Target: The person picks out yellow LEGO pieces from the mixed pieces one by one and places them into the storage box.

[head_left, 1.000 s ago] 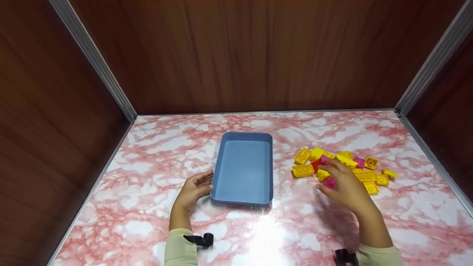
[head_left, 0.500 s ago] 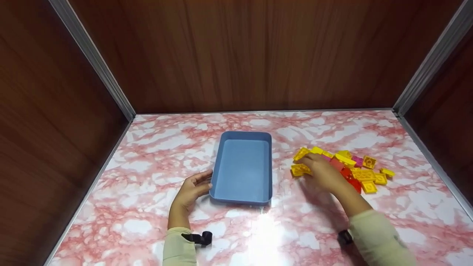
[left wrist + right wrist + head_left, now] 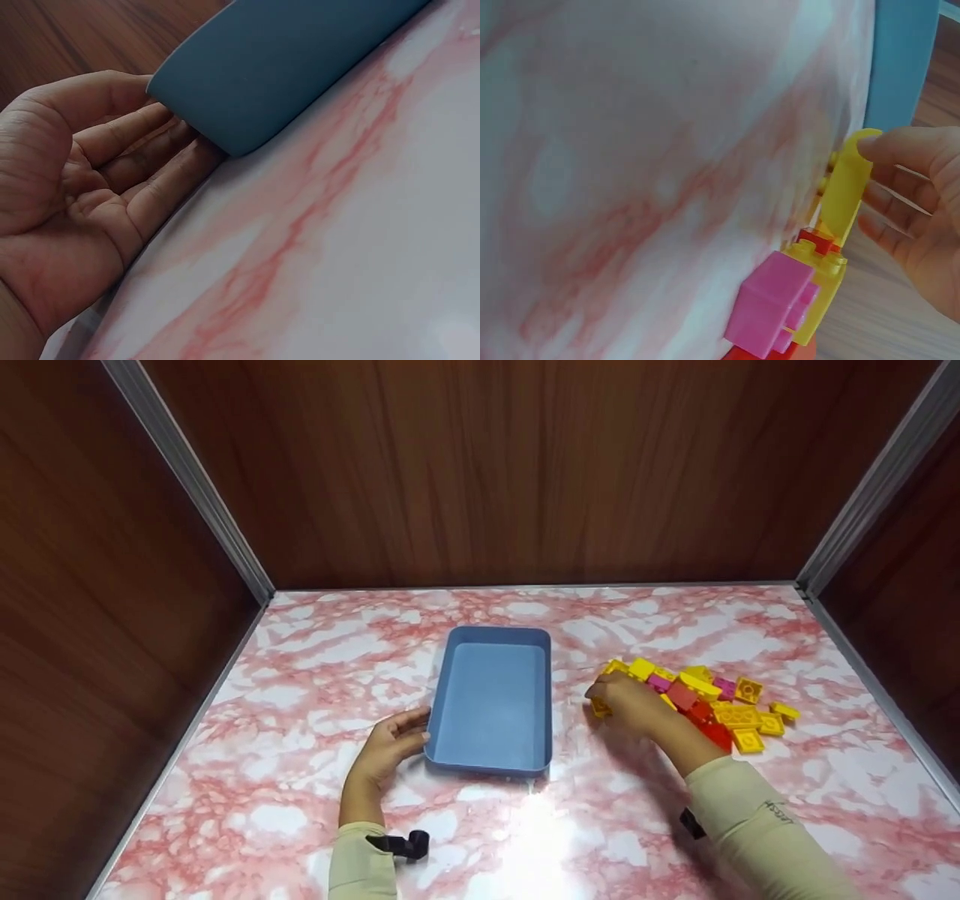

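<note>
Both my hands work at edges: the left hand [image 3: 381, 750], fingers loose, touches the blue tray [image 3: 491, 705] near its near-left corner; past a strip of tabletop [image 3: 574, 735], my right hand [image 3: 630, 703] touches a yellow block [image 3: 845, 187] at the pile's [image 3: 739, 715] left edge, pinched or not, I cannot tell.

From my remote station I'm looking into what appears to be a lab-style recording booth. Dark wood-grain panels [image 3: 480, 472] are closing in the space at the back, left and right, and grey metal strips [image 3: 189, 476] are running along the corners where they meet. A red-and-white marbled tabletop [image 3: 277, 735] is spreading between them, its glossy surface throwing back a bright patch of light [image 3: 534, 840]. Black wrist devices [image 3: 417, 844] are sitting at both sleeves [image 3: 362, 866], pointing to a recording setup.
</note>
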The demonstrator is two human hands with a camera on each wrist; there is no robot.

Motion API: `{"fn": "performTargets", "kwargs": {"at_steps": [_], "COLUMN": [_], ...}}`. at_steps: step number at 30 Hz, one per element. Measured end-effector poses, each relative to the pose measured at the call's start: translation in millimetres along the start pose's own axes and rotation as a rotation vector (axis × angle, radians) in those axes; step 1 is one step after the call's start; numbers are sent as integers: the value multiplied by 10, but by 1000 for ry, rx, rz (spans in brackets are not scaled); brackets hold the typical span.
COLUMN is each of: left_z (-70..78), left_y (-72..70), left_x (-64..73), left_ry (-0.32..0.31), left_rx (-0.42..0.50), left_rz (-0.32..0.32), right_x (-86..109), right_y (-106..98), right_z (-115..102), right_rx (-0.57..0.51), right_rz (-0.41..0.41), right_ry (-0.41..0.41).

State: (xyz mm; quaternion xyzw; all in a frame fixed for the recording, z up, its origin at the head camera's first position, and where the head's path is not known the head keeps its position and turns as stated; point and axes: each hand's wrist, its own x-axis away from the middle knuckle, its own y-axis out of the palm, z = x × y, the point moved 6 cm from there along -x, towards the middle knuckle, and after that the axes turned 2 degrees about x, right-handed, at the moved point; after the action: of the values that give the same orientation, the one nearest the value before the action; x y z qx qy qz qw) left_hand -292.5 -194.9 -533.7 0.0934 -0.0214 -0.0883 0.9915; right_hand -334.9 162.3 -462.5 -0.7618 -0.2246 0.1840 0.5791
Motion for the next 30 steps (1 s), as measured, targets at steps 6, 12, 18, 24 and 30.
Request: {"fn": "performTargets", "kwargs": {"at_steps": [6,12,18,24,30], "left_z": [2,14,27,20,19], "left_y": [4,0,-24,-12,6], "left_x": [-8,-9,-11,-4,2], "left_ry": [-2,3,1,-5,4], "left_rx": [-11,-8,-4,-10,-10], "left_rz": [-16,-19,2,5,-13], "right_x": [16,56,39,36,15], "right_y": [-3,-37,-107,-197,-278], "right_z": [-12,-47,-108,-310,-548], "right_rx": [15,17,-7,8,27], "right_rz": [44,-2,-36,52,101], "right_ry": [-55,8,74,-66,-153]}}
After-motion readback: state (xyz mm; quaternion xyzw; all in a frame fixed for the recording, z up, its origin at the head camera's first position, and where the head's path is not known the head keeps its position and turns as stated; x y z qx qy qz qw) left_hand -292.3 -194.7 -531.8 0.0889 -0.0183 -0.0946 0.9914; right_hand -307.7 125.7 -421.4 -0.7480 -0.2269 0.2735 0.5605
